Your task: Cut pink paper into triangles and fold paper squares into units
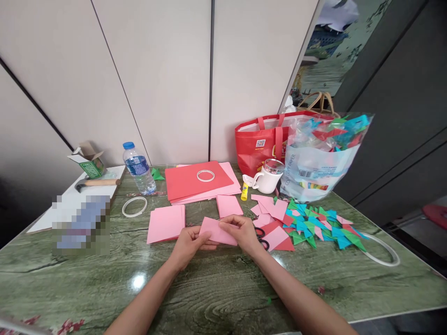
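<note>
Between my two hands, just above the green table (195, 288), is a piece of pink paper (217, 232). The left end of the paper is pinched by my left hand (191, 243), thumb on top. My right hand (243, 234) grips its right end, fingers along the upper edge. To the left lies a stack of pink paper squares (165, 223), and a smaller pink stack (229, 205) sits just behind my hands. Scissors with black handles (261, 238) are beside my right hand, their blades hidden.
Pink offcuts (268, 207) and many folded coloured paper pieces (317, 223) spread rightward. Behind stand a white mug (268, 180), glue stick (244, 191), red bag (247, 149), stuffed plastic bag (310, 167) and water bottle (139, 170). Red sheets (188, 181) and a hammer (98, 182) lie farther back.
</note>
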Demonstrator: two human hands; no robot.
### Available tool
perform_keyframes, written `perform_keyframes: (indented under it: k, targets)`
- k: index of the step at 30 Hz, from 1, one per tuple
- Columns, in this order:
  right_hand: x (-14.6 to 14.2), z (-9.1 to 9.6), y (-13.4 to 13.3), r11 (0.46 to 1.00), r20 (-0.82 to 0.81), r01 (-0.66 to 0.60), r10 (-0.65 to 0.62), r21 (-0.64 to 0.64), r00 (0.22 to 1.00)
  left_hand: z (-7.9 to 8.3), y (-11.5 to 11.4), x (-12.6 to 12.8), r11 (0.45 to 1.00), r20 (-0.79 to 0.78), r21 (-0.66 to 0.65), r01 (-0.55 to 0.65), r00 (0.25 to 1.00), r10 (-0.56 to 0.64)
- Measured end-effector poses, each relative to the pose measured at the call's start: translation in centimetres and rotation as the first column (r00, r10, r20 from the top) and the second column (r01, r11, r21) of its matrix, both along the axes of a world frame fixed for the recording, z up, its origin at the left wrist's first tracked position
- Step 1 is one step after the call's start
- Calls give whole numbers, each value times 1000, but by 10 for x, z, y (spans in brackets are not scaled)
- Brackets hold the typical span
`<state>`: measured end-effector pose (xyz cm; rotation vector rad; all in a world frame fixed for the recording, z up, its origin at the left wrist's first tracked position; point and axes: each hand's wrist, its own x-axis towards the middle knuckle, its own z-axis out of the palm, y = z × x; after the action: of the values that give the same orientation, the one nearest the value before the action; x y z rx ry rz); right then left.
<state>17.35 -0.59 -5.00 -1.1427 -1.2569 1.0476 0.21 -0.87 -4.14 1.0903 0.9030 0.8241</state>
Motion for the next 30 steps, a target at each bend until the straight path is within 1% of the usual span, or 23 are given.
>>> perform_keyframes:
  k: [5, 8, 10, 12, 15, 17, 19, 21, 23, 25, 27, 28, 30]
  targets:
    - [3, -2, 2, 1000, 6, -9, 9, 12, 1000, -3, 0, 1, 999, -14, 36, 1, 1000, -1]
    - [3, 0, 2, 1000, 2, -27, 27, -6, 1000, 1, 0, 0, 998, -10, 43, 39, 999, -39]
    - [4, 2, 1, 998, 8, -54, 54, -15, 999, 5, 0, -2, 995, -1, 86, 55, 998, -55]
    - [4, 4, 0, 994, 8, -110, 110, -20, 994, 9, 0, -5, 985, -10, 164, 61, 998, -61]
    - [4, 7, -1, 983, 18, -182, 183, -28, 983, 12, 1, -9, 952, -100, 288, 104, 992, -79]
    - [5, 7, -1, 983, 65, -181, 183, -31, 981, 12, 2, -11, 920, -189, 357, 161, 977, -97]
    - [6, 6, 0, 985, 120, -171, 174, -29, 977, 10, 3, -11, 897, -259, 386, 213, 959, -116]
    - [7, 5, 1, 983, 147, -180, 181, -24, 972, 8, 4, -11, 898, -304, 374, 233, 945, -118]
    - [6, 3, 2, 986, 163, -167, 166, -6, 973, 7, 5, -10, 902, -331, 370, 221, 939, -94]
    - [5, 1, 1, 994, 181, -93, 81, 59, 980, 5, 5, -10, 901, -348, 388, 194, 936, -52]
    - [4, -1, 1, 993, 180, -5, -16, 119, 984, 3, 7, -10, 901, -352, 409, 142, 936, 13]
    - [3, -2, 1, 993, 164, 15, -35, 119, 986, 2, 7, -11, 903, -354, 416, 109, 934, 50]
    - [2, -3, 0, 998, 118, -14, 8, 56, 993, 2, 8, -12, 900, -359, 433, 48, 925, 123]
